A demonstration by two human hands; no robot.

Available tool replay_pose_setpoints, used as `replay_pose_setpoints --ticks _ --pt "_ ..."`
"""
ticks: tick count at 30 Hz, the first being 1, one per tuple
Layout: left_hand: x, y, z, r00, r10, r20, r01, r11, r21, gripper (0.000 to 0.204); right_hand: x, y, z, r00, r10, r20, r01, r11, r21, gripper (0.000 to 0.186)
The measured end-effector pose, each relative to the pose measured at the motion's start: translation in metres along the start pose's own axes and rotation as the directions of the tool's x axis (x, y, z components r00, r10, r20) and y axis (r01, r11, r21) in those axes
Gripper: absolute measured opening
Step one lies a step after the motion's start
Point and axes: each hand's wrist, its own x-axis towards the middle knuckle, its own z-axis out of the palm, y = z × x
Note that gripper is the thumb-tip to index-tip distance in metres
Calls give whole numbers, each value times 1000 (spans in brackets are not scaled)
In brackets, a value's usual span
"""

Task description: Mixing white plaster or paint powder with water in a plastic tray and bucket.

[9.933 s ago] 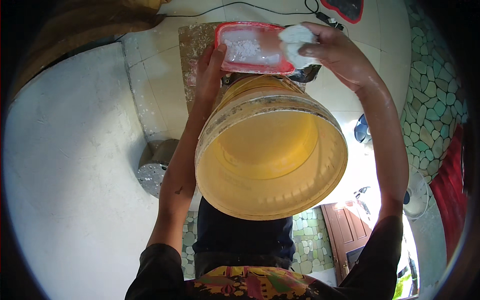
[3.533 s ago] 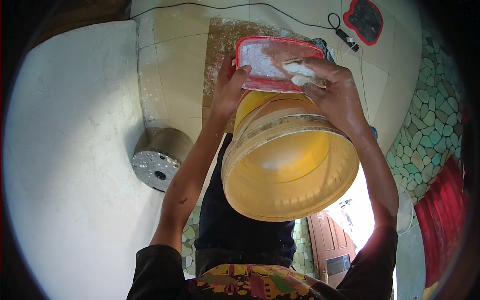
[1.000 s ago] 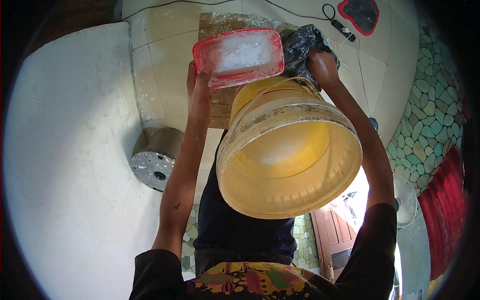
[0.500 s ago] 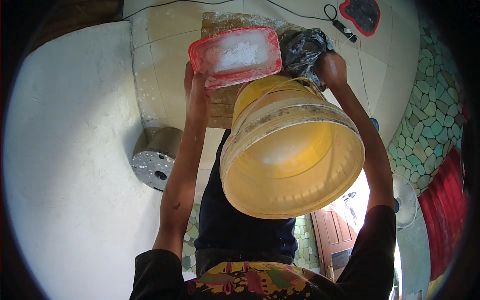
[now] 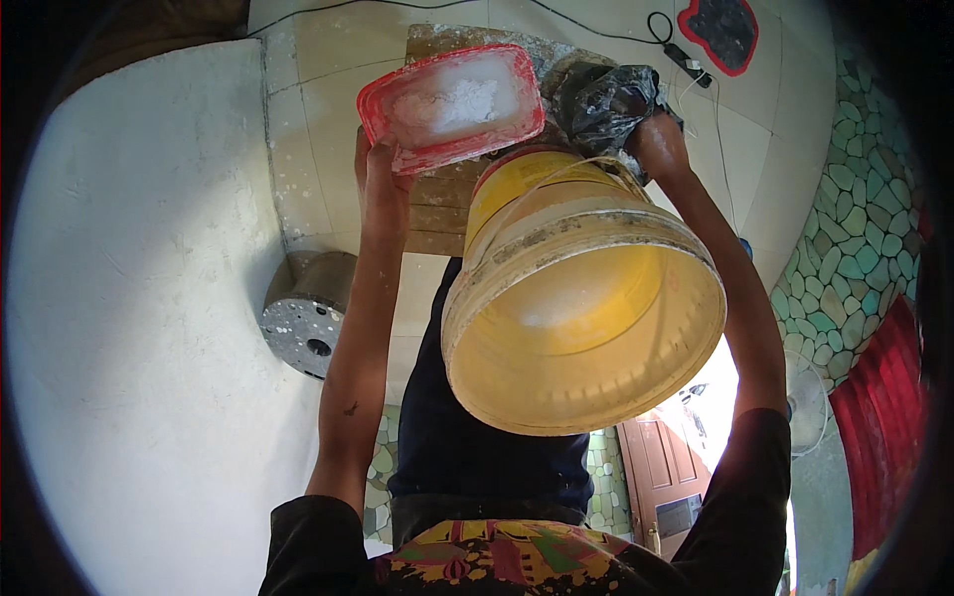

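Observation:
My left hand grips the near left corner of a red plastic tub, which sits tilted and holds a heap of white powder. To its right is a crumpled black plastic bag. My right hand is closed on the bag's right side, its fingertips mostly hidden. Between my forearms stands a yellow bucket, its wide mouth facing up toward me and a pale residue on its bottom. Its wire handle leans against the far side.
A worn wooden board lies under the tub and bag. At the left are a pale wall and a speckled grey cylinder. A power strip with cables and a red-edged dark mat lie on the tiled floor. A fan stands at right.
The red tub has moved a little to the left and tilted more, with my left hand on it. The black bag has shifted slightly under my right hand. The bucket is almost unmoved.

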Motion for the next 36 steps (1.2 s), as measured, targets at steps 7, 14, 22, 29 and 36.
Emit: replay_pose_setpoints --ticks 7,14,22,29,36 --pt "-1 0 1 1000 24 12 -24 1000 2 53 4 21 26 808 -411 -422 406 907 -107 45" --pt "0 -2 2 1000 4 19 -3 1000 -16 52 -6 1 5 954 -168 -247 157 985 -64 33" --pt "1 -5 -4 1000 -1 -10 0 999 -49 52 -9 8 5 957 -150 -249 134 988 -82 17" --pt "-5 10 -22 996 18 -84 -28 992 -120 55 -22 5 -36 717 -211 -664 299 954 19 22" --pt "-16 21 -55 980 87 -179 -114 982 -147 65 26 -90 -81 839 -342 -423 469 849 243 24"
